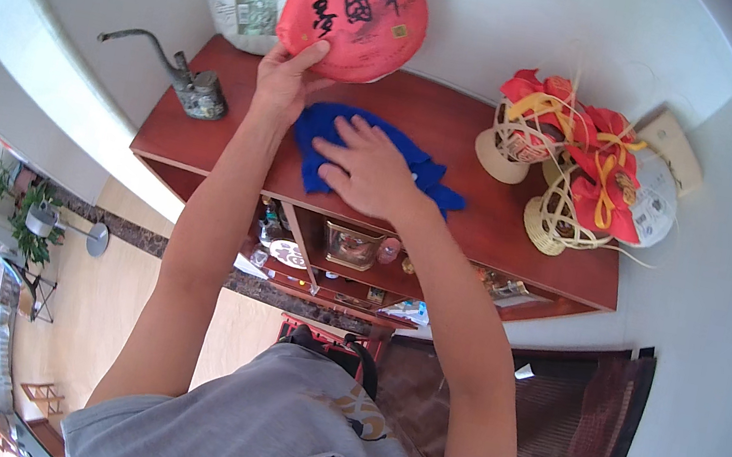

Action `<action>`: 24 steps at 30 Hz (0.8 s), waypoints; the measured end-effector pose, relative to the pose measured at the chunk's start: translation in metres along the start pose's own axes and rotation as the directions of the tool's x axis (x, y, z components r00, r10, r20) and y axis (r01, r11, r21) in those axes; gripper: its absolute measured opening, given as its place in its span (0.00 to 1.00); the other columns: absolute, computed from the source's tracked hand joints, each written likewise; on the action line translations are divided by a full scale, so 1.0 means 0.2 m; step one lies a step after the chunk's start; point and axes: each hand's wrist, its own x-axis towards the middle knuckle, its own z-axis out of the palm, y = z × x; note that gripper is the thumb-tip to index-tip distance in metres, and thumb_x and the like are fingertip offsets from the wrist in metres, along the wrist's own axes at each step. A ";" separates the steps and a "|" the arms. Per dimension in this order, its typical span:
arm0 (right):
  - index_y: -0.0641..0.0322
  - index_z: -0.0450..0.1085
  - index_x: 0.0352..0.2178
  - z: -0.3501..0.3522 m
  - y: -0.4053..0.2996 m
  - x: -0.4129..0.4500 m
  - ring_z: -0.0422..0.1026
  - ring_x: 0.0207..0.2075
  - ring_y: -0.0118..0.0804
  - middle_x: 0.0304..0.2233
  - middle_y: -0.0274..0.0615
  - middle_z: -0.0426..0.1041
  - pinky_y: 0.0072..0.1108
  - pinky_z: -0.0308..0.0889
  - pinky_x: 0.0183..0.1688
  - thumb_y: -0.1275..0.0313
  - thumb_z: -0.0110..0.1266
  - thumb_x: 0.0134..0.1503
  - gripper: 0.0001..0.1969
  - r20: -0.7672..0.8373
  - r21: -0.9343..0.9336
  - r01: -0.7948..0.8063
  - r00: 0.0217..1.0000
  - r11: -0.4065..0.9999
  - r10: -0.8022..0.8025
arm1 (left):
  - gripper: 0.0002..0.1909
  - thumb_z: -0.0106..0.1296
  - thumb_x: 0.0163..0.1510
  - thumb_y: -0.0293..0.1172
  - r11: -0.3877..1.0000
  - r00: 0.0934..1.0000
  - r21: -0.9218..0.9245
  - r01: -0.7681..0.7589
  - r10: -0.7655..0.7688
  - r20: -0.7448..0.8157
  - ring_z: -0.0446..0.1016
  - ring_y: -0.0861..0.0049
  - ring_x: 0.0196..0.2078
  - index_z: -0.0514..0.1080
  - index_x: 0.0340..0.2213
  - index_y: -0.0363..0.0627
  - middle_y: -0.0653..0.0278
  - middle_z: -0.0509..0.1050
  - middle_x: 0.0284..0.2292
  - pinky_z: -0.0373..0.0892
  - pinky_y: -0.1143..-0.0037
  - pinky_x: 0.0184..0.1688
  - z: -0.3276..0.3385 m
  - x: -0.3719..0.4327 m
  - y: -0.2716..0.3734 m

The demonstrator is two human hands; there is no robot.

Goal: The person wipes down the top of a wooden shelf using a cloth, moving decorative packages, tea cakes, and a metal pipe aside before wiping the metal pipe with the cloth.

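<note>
My left hand (294, 73) grips the lower edge of a round, red-wrapped disc (361, 26), which looks like a tea cake and bears dark brushed writing. The disc is held up above the cabinet top, its thumb side facing me. Under my right hand (372, 171) lies a crumpled blue cloth (356, 120), spread on the reddish wooden cabinet top (459, 116). The right palm is down with the fingers apart, resting on or just over the cloth. Behind the red disc, a white-wrapped disc (251, 3) leans against the wall, partly covered.
A dark, branch-like ornament (202, 93) stands at the cabinet's left end. On the right are woven baskets (503, 157) with red cloth-wrapped jars, another white disc (654, 195) and a beige box (670, 146). Ornaments, including a framed piece (352, 244), fill shelves below.
</note>
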 end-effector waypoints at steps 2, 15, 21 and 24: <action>0.53 0.73 0.49 -0.02 -0.06 -0.10 0.59 0.60 0.60 0.57 0.56 0.64 0.42 0.54 0.62 0.60 0.48 0.59 0.20 -0.022 0.046 -0.001 1.000 0.999 0.002 | 0.18 0.63 0.51 0.27 1.000 1.000 0.015 0.009 -0.009 0.007 0.78 0.73 0.41 0.73 0.44 0.47 0.64 0.78 0.41 0.78 0.66 0.37 -0.02 0.00 0.00; 0.71 0.56 0.60 -0.16 0.26 -0.14 0.48 0.66 0.64 0.63 0.68 0.50 0.44 0.46 0.66 0.57 0.45 0.61 0.32 0.005 -0.182 -0.591 0.799 0.786 0.601 | 0.20 0.63 0.52 0.31 0.987 0.998 0.155 0.050 -0.057 0.040 0.76 0.71 0.45 0.71 0.47 0.50 0.66 0.76 0.45 0.74 0.64 0.42 -0.01 0.01 -0.07; 0.65 0.57 0.60 -0.13 0.45 0.04 0.46 0.66 0.62 0.64 0.65 0.50 0.44 0.45 0.67 0.56 0.44 0.60 0.32 -0.086 -0.170 -0.719 0.693 0.674 0.716 | 0.20 0.63 0.51 0.29 0.981 0.994 0.186 0.063 -0.077 0.072 0.77 0.73 0.43 0.72 0.46 0.50 0.68 0.76 0.43 0.75 0.67 0.40 0.06 0.04 -0.06; 0.60 0.58 0.60 -0.12 0.51 0.02 0.48 0.66 0.61 0.65 0.62 0.50 0.44 0.46 0.66 0.58 0.44 0.60 0.29 -0.029 -0.184 -0.632 0.769 0.753 0.639 | 0.21 0.64 0.50 0.29 0.979 0.993 0.195 0.066 -0.085 0.087 0.76 0.73 0.44 0.72 0.46 0.50 0.68 0.76 0.43 0.75 0.65 0.42 0.08 0.09 -0.08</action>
